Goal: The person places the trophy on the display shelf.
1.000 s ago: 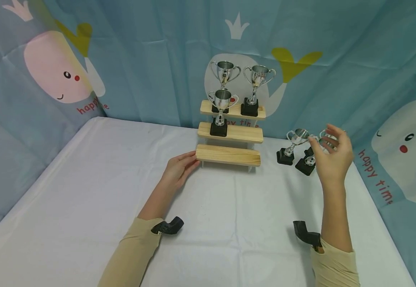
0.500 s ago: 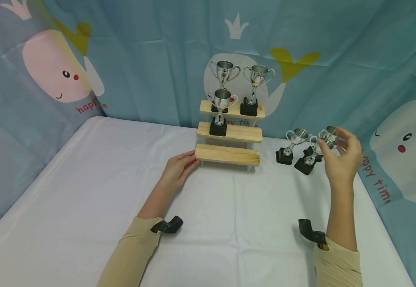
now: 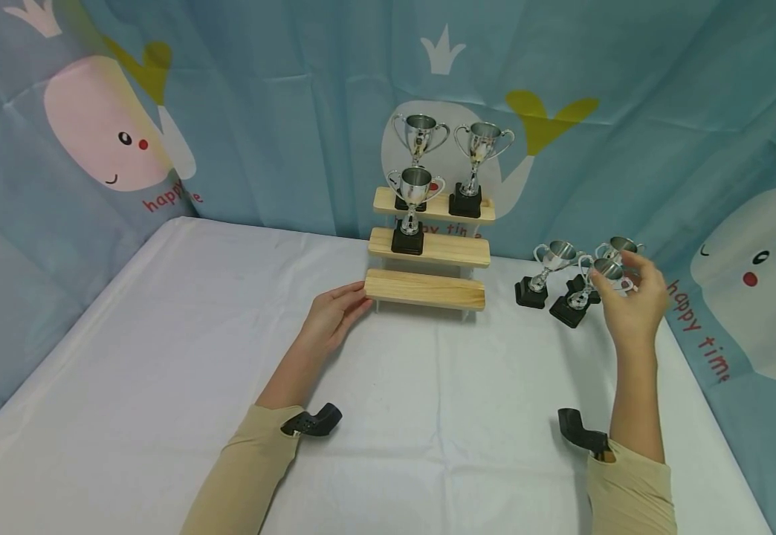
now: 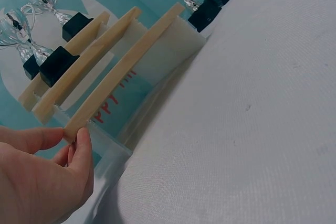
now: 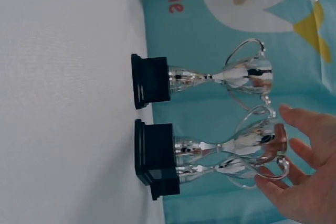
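My left hand (image 3: 336, 313) pinches the left end of the lowest wooden step of a three-tier display stand (image 3: 424, 290); thumb and fingers grip the board's end in the left wrist view. My right hand (image 3: 637, 306) is at the cup of a small silver trophy (image 3: 580, 296) with a black base, upright on the table. Its fingers spread around the cup and a handle, with a gap at one side in the right wrist view. Behind stands another trophy (image 3: 622, 245), partly hidden. A third trophy (image 5: 247, 77) stands to their left.
Two trophies stand on the top step, one at left and a silver trophy (image 3: 471, 167) at right. Another trophy (image 3: 409, 212) is on the middle step's left. A white cloth (image 3: 194, 357) covers the table; a blue printed curtain (image 3: 261, 111) hangs behind.
My right hand has moved right and then slightly back left, its fingers closing in around the front trophy's cup. The left hand stays at the stand, and the trophies keep their places.
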`<state>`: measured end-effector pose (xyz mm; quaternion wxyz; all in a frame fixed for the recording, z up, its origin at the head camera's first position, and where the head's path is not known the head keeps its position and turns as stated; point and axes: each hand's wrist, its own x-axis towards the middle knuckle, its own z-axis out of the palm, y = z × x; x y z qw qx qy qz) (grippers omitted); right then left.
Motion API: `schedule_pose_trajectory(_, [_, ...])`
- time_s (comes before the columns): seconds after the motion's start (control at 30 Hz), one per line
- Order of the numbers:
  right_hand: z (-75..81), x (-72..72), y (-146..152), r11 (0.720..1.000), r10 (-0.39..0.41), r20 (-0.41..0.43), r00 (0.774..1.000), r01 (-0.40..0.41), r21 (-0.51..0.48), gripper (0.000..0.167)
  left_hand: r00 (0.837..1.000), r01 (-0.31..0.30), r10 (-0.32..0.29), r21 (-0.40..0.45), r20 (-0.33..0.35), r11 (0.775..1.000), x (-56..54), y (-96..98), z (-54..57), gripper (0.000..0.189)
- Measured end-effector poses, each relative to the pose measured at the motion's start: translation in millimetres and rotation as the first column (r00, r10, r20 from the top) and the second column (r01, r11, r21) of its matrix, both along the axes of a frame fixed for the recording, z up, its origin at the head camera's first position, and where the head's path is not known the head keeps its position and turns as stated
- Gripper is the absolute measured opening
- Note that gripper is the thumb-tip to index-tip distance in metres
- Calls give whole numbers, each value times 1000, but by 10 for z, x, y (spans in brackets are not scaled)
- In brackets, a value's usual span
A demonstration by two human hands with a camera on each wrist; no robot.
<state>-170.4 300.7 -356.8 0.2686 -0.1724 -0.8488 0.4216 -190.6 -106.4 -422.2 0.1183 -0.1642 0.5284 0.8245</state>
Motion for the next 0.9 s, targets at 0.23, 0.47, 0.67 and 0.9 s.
schedule_pose_trajectory(0.23, [-94, -34, 31, 1000, -5, 47, 999, 5, 8, 59, 1000, -5, 5, -2, 4, 1000, 2, 5, 13, 43])
schedule_pose_trajectory(0.47, [-155, -55, 47, 1000, -6, 53, 999, 6, -3, 61, 1000, -7, 7, -6, 6, 1000, -3, 3, 7, 43])
schedule_pose_trajectory(0.67, [-183, -71, 51, 1000, -4, 30, 1000, 5, -29, 60, 1000, -4, 4, -4, 3, 1000, -3, -1, 1, 43])
schedule_pose_trajectory(0.9, [-168, -59, 39, 999, -3, 15, 1000, 4, -36, 58, 1000, -1, 1, -3, -1, 1000, 12, 1, 11, 43])
